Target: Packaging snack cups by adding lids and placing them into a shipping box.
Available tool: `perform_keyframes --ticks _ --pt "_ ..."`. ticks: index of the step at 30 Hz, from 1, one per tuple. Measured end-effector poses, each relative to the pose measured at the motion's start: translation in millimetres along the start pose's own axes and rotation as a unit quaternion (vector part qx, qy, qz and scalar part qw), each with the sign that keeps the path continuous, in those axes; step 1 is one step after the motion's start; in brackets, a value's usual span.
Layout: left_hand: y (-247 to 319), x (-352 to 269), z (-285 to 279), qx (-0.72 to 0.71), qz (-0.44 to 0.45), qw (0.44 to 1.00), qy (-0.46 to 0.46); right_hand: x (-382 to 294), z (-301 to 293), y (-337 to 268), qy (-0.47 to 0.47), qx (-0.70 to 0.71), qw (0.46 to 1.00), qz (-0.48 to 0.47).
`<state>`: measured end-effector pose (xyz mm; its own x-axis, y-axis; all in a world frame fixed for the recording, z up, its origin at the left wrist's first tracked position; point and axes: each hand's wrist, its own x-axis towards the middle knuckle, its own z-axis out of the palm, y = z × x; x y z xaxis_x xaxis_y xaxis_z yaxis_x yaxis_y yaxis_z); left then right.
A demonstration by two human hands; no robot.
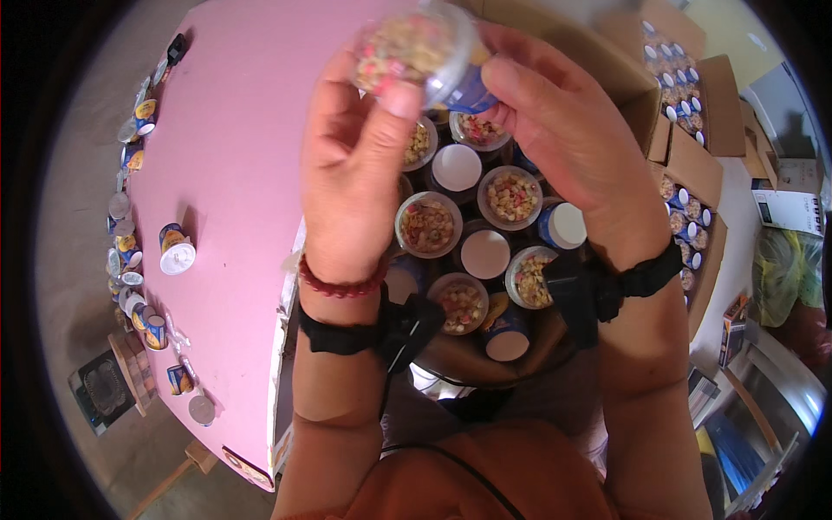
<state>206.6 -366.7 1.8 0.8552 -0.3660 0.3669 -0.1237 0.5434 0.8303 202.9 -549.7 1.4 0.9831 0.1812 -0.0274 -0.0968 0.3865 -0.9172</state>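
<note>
Both hands grip one blue cup with a clear plastic dome [416, 49], tilted on its side and a little blurred. Through the dome show pale cereal bits with pink pieces. My left hand [354, 149] holds the dome end, its thumb across the clear plastic. At the blue paper end, my right hand [552, 110] has its thumb and fingers around the cup. Below the hands lies a cardboard box holding several like cups; some show a cereal-filled dome [429, 225], others a white cup base [485, 254].
A pink tabletop [240, 130] spreads to the left, with a single cup [175, 249] lying on it. Several cups and lids line its far left edge, near a dark object [176, 49]. Open cartons [705, 240] of cups stand at right, beside a plastic bag [780, 279].
</note>
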Motion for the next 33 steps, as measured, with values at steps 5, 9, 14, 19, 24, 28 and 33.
perform_keyframes --ticks 5,9,14,19,24,28,33 --pt "-11 6 1 -0.023 -0.071 0.987 0.145 -3 1 2 -0.013 -0.109 0.993 -0.041" --pt "-16 8 0 -0.088 -0.129 0.978 0.139 2 -12 1 0.008 -0.109 0.994 -0.017" --pt "-29 1 -12 0.357 -0.084 0.928 0.066 11 -31 -1 0.152 -0.17 0.972 -0.051" --pt "-37 -4 -5 0.62 -0.024 0.772 -0.14 4 -12 -31 0.202 -0.447 0.871 0.031" --pt "-48 -8 -8 0.647 -0.051 0.741 -0.172 20 -64 21 0.222 -0.629 0.74 -0.084" --pt "-45 -10 -6 0.65 -0.055 0.74 -0.164 27 -63 34 0.205 -0.683 0.698 -0.063" --pt "-48 -12 -7 0.642 -0.06 0.748 -0.159 34 -68 36 0.152 -0.609 0.778 -0.02"
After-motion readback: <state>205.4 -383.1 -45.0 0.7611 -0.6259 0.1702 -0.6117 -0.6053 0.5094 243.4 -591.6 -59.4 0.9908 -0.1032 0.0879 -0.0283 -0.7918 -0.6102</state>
